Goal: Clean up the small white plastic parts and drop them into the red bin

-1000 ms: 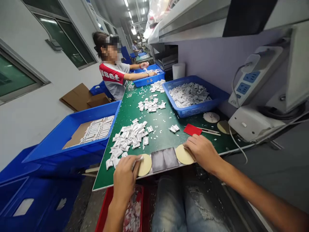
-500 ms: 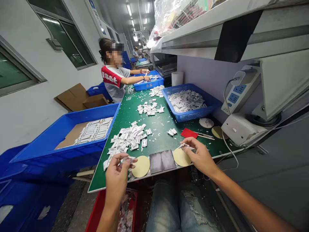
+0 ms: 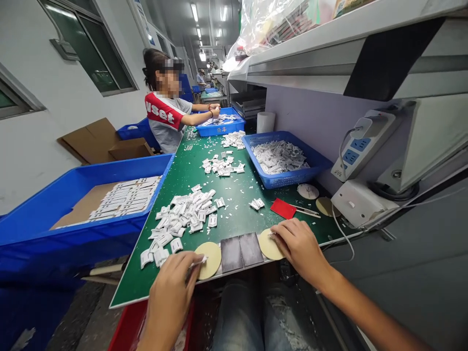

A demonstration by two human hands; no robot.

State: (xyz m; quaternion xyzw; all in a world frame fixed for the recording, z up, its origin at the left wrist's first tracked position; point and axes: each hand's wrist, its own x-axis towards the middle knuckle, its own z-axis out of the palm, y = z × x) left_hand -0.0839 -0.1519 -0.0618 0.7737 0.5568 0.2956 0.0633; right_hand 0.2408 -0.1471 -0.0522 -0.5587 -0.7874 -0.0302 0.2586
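Observation:
My left hand is closed on a small white plastic piece, its tip over the left pale-yellow round disc. The fingers of my right hand pinch another small white piece, mostly hidden, at the right yellow disc. Both discs look like sandpaper and lie at the table's near edge. Between them sit two dark grey rectangular pads. A heap of white plastic pieces spreads beyond my left hand, and a few more pieces lie farther off in the middle.
A blue basket full of white pieces stands at the right, near a red patch and sticks. A large blue bin is at the left. Across the green table, a co-worker handles pieces over a blue tray.
Both hands have turned palm-down and brought their white pieces down to the yellow discs. The view has shifted slightly. The co-worker's hands have come together over the tray.

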